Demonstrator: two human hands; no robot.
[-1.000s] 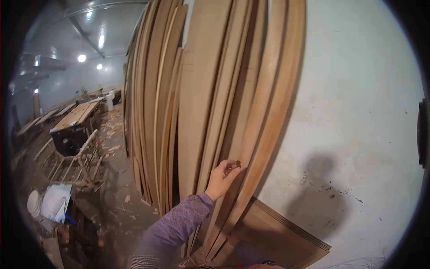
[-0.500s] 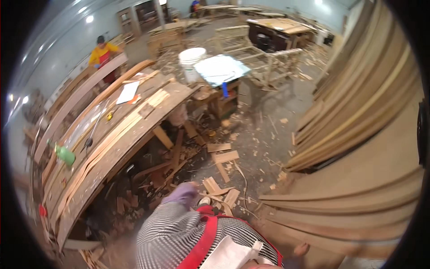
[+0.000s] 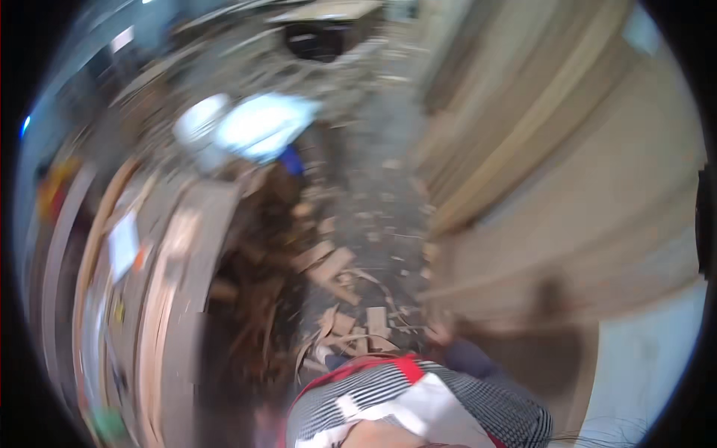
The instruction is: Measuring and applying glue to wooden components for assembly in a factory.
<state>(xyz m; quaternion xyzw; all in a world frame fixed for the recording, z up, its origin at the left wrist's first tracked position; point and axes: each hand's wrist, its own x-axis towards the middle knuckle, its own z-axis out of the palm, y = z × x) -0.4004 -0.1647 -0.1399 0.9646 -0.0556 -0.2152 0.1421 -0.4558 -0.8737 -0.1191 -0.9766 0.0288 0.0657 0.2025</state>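
My right hand [image 3: 442, 330] hangs in front of me beside the stacked wooden boards, smeared by motion, so its fingers and anything in them cannot be made out. A purple sleeve cuff leads up from it to a checked sleeve. At the lower edge, a pinkish blur beside the workbench seems to be my left hand [image 3: 266, 424]; its fingers do not show. Close to my feet lie several wood offcuts [image 3: 377, 322]. On my left, the long workbench [image 3: 196, 246] carries pale wood strips [image 3: 160, 299].
Large wooden boards [image 3: 515, 157] lean along the right. Ahead stand a white bucket [image 3: 200, 125] and a small stand with a bright sheet [image 3: 265, 123]. A white sheet [image 3: 119, 243] and a green bottle [image 3: 108, 422] rest on the bench. Far left, a person in yellow and red [image 3: 56, 187] is blurred.
My view has swung to the right, so the bench now runs down the left side. My right hand has come forward by the boards; my left has dropped back to the lower edge.
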